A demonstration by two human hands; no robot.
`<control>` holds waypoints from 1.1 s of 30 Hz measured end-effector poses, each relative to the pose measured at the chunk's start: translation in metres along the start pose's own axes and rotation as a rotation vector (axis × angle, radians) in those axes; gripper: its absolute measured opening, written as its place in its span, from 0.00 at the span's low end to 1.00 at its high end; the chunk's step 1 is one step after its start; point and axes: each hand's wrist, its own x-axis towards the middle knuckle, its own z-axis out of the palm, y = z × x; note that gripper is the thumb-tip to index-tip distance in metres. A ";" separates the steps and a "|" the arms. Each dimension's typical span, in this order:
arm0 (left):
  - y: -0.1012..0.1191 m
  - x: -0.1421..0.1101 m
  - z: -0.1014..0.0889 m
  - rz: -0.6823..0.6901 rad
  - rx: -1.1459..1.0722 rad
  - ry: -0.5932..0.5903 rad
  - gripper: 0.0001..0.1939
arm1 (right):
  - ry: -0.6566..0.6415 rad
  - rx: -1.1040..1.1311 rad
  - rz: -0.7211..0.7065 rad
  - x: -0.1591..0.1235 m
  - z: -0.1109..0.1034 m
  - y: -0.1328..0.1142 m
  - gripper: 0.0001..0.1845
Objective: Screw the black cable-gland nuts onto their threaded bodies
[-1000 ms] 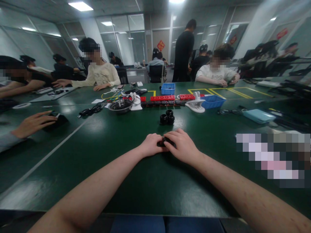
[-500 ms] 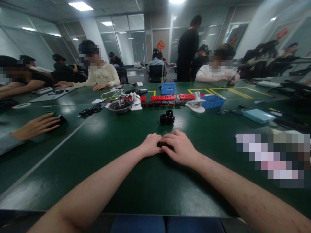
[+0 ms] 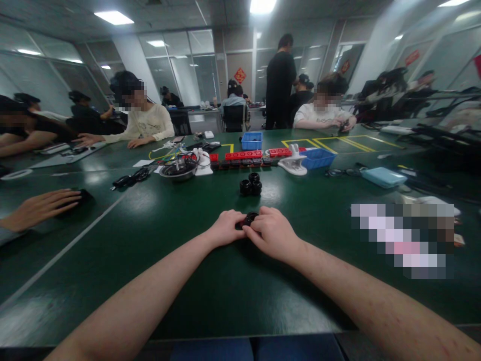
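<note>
My left hand (image 3: 225, 228) and my right hand (image 3: 272, 232) rest together on the green table (image 3: 169, 220), fingers curled round a small black round part (image 3: 248, 219) held between them. Only the part's top shows above my fingers. A little farther out stands a cluster of three similar black round parts (image 3: 250, 185), apart from both hands.
Beyond the cluster lie a row of red and black blocks (image 3: 244, 156), a metal bowl with cables (image 3: 179, 168), a white clip (image 3: 293, 163) and two blue bins (image 3: 318, 157). A teal case (image 3: 383, 177) lies right. Another person's hand (image 3: 39, 206) rests at left. Several people sit around the table.
The view shifted slightly left and down. My fingers have turned on the black part, so more of its top shows between my hands. The neighbour's hand at left slid a little.
</note>
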 end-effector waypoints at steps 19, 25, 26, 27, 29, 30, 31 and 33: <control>0.002 0.000 -0.003 -0.005 -0.016 -0.001 0.18 | -0.107 -0.114 0.175 0.009 0.012 0.030 0.22; 0.002 -0.001 -0.004 -0.005 -0.033 -0.006 0.19 | -0.062 -0.062 0.234 0.009 0.010 0.029 0.20; 0.003 -0.001 -0.004 -0.001 -0.039 -0.005 0.18 | -0.041 -0.038 0.243 0.008 0.009 0.029 0.20; 0.003 -0.001 -0.004 0.002 -0.043 -0.001 0.18 | -0.017 -0.013 0.246 0.008 0.008 0.028 0.20; 0.003 -0.001 -0.004 0.009 -0.048 0.006 0.18 | 0.038 0.023 0.237 0.008 0.006 0.025 0.20; 0.003 -0.001 -0.004 0.011 -0.048 0.010 0.18 | 0.064 0.027 0.224 0.007 0.006 0.024 0.21; 0.003 -0.001 -0.003 0.012 -0.048 0.012 0.17 | 0.083 0.024 0.208 0.007 0.007 0.022 0.22; 0.002 -0.001 -0.003 0.010 -0.052 0.012 0.17 | 0.085 0.012 0.177 0.006 0.008 0.019 0.21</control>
